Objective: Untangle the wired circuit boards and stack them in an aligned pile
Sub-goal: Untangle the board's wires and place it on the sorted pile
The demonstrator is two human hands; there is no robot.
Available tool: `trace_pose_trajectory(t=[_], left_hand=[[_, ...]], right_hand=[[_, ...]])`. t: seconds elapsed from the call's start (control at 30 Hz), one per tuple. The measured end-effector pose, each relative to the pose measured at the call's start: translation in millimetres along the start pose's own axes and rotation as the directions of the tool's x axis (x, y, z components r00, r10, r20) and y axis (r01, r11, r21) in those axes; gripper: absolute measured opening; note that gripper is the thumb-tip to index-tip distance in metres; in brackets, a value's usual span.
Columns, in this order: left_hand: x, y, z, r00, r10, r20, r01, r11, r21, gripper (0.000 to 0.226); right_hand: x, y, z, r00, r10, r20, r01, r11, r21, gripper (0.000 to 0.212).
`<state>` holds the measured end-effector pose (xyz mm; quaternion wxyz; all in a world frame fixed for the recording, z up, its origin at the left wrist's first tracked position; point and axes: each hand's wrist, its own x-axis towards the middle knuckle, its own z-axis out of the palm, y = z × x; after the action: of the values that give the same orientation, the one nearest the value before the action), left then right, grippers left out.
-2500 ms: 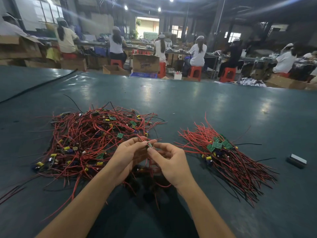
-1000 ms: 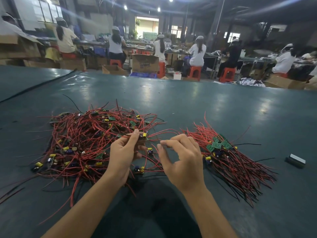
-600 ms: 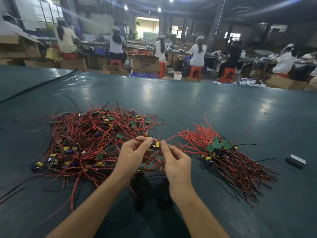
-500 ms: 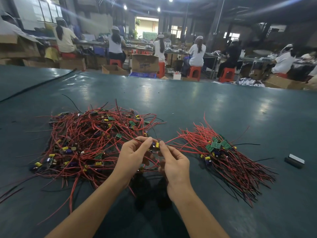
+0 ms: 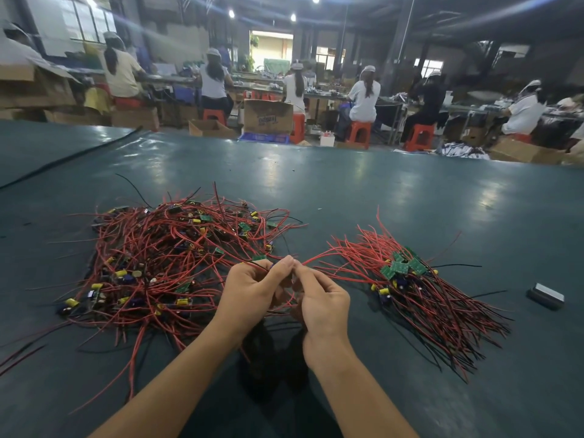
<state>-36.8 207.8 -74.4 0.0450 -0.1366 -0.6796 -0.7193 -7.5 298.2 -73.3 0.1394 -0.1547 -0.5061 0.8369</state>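
Left hand and right hand pinch red wires between tangled heap and aligned pile.

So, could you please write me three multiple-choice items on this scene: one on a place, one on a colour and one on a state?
1. Where does the aligned pile lie from the left hand and right hand?
A. To the person's right.
B. To the person's left.
C. Directly under them.

2. What colour are most wires in the tangled heap?
A. Blue.
B. White.
C. Red.

3. What are both hands doing?
A. Lying flat, open.
B. Pinching red wires.
C. Hanging idle.

Answers:
1 A: its green boards sit right of both hands.
2 C: red strands dominate.
3 B: fingers of both curl round wires.
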Motion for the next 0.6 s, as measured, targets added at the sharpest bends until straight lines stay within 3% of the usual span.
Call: trace_pose_trajectory(t=[0.27,0.4,0.6], left_hand=[[-1,-4,1,1.000,-0.022,-0.020,0.021,0.999,-0.040,0.040],[3,-3,-3,0.997,-0.026,-0.079,0.021,0.998,-0.061,0.040],[3,-1,-1,0.997,-0.021,-0.070,0.017,0.997,-0.070,0.044]], right_hand=[[11,-9,-6,0.986,0.085,-0.145,-0.084,0.996,0.014,0.024],[21,-17,-15,0.971,0.072,-0.227,-0.066,0.997,0.034,0.037],[26,-21,-22,0.971,-0.020,-0.237,0.016,1.000,-0.017,0.032]])
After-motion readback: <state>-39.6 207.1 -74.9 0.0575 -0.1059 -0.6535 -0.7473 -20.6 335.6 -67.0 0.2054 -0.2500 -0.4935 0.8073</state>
